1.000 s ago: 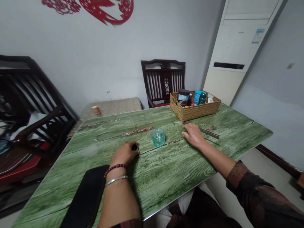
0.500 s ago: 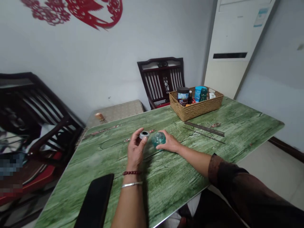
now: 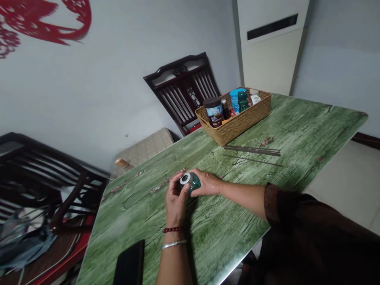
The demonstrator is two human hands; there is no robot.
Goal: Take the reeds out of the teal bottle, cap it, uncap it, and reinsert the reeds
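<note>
My left hand has its thumb and fingers closed round a silver ring-shaped cap with a dark hole in its middle. The cap is at the top of a small teal glass bottle; whether it is seated there I cannot tell. From the right side, my right hand wraps round the bottle, hiding much of its body. Beyond my hands, several thin dark sticks lie on the green table, one of them apart from the others.
A woven basket with a dark-lidded jar, a blue tub and a green bottle stands at the table's far side. A black phone lies near my left forearm. Dark wooden chairs stand behind and to the left.
My left hand has brought the silver cap to the top of the teal bottle; before, a gap separated them. The view has tilted and swung right.
</note>
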